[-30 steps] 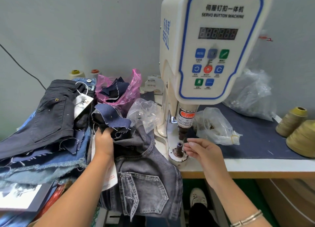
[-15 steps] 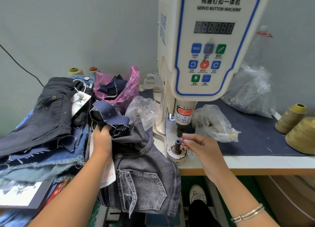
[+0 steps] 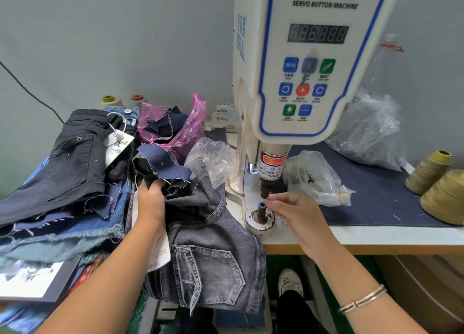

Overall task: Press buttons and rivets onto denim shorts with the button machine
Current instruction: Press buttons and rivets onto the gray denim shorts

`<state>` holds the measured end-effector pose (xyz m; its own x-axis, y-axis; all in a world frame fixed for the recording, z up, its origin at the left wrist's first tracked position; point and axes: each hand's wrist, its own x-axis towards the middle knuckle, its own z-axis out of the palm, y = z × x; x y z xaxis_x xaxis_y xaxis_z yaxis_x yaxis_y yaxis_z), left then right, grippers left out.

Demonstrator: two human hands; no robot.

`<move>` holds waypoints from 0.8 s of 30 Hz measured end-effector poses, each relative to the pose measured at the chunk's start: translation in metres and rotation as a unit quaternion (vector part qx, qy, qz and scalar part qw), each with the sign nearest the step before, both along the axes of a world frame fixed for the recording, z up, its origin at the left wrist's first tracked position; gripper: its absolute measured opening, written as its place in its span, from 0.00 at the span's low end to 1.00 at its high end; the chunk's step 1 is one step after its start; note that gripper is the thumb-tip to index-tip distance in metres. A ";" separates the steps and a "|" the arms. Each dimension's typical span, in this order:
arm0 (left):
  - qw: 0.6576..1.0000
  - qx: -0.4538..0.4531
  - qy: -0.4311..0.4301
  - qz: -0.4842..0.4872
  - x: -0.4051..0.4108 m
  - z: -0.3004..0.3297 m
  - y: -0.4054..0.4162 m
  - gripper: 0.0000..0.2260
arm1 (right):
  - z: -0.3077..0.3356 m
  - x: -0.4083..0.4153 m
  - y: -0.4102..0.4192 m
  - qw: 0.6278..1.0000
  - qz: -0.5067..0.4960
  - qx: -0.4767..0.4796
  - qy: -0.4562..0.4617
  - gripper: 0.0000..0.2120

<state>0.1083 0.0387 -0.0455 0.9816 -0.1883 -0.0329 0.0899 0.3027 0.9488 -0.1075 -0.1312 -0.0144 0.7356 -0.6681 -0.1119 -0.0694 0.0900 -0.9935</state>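
Observation:
The white servo button machine [image 3: 296, 65] stands at centre, its black punch [image 3: 266, 190] above the lower die post [image 3: 261, 208]. My right hand [image 3: 293, 210] is at the gap between punch and die, fingertips pinched together just right of the post; what they hold is too small to see. Grey denim shorts [image 3: 211, 253] hang over the table's front edge, left of the die. My left hand [image 3: 150, 198] grips bunched dark denim at the top of those shorts.
A pile of dark and blue denim shorts [image 3: 62, 178] lies at left. A pink bag of scraps [image 3: 173, 125] and clear plastic bags [image 3: 316, 178] flank the machine. Thread cones [image 3: 442, 185] stand at right. A foot in a white shoe [image 3: 288, 281] shows below.
My right hand has risen slightly from beside the die post toward the punch tip. My left hand keeps its grip on the denim.

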 end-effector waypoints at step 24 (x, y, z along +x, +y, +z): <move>1.000 -0.006 -0.006 -0.006 0.001 -0.001 0.001 0.09 | 0.003 0.001 0.003 0.992 0.039 -0.122 0.020 0.10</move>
<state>0.1090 0.0397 -0.0465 0.9793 -0.2014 -0.0194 0.0833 0.3135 0.9459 -0.1064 -0.1285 -0.0111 0.7840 -0.6206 0.0162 -0.1063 -0.1599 -0.9814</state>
